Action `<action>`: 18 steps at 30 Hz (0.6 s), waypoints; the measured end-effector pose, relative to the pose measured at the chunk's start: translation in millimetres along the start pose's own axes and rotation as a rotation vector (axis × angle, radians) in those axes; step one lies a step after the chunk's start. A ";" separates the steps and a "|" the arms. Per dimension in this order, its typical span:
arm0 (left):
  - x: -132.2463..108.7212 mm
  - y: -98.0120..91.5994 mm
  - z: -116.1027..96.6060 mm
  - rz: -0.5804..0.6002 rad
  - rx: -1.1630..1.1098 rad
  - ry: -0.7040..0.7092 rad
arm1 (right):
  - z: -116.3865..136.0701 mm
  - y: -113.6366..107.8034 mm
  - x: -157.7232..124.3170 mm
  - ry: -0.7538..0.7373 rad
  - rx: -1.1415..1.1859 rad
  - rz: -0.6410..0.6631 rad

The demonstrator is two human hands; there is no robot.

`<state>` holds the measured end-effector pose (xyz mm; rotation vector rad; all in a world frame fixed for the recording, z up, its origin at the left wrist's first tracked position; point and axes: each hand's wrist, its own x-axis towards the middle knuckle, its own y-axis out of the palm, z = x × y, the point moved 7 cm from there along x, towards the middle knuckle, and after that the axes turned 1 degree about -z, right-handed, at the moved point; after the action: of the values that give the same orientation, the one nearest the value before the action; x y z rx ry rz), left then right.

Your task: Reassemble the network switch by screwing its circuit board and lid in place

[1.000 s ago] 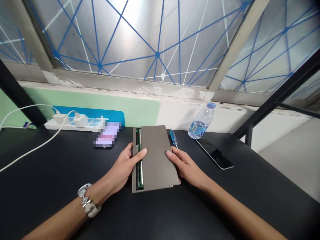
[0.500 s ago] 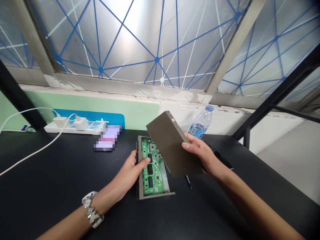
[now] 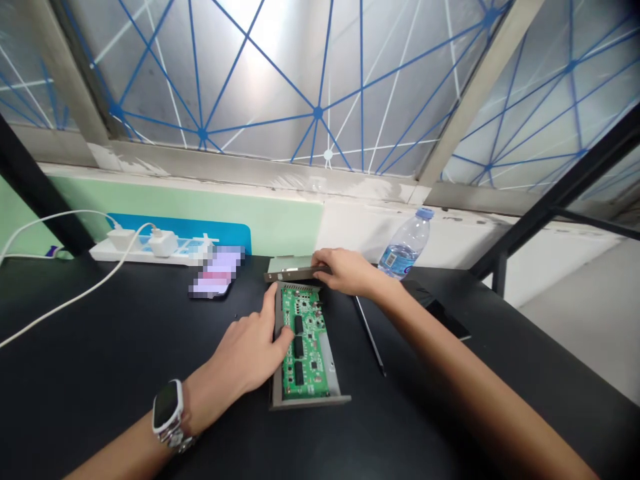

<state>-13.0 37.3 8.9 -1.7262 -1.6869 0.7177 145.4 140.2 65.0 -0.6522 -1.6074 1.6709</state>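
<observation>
Two chargers are sitting in a power strip (image 3: pixel 131 248) at far left, with a blurred phone (image 3: pixel 215 280) lying nearby on the black table (image 3: pixel 100 347). The left hand (image 3: pixel 247 350) is steadying the opened grey case (image 3: pixel 310 399), with its fingers loosely spread along the left wall and its thumb resting on the green circuit board (image 3: pixel 306 347) inside. The right hand (image 3: pixel 345 270) is gripping the grey cover (image 3: pixel 290 271), fingers curled over it, just beyond the case's far end. A screwdriver (image 3: pixel 370 337) is lying further right, a water bottle (image 3: pixel 403 248) is standing behind it, and a dark phone (image 3: pixel 443 317) is lying beyond.

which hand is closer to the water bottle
Right. The right hand holds the grey cover just left of the water bottle; the left hand rests on the open case, farther away.
</observation>
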 end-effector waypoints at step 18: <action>-5.4 1.4 -12.1 -0.034 0.078 0.154 | -56.5 17.0 -26.1 0.400 0.023 0.023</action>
<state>-3.2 31.3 15.7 -1.6508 -1.5594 0.6105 202.7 155.8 39.7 -0.9300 -1.2963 1.4587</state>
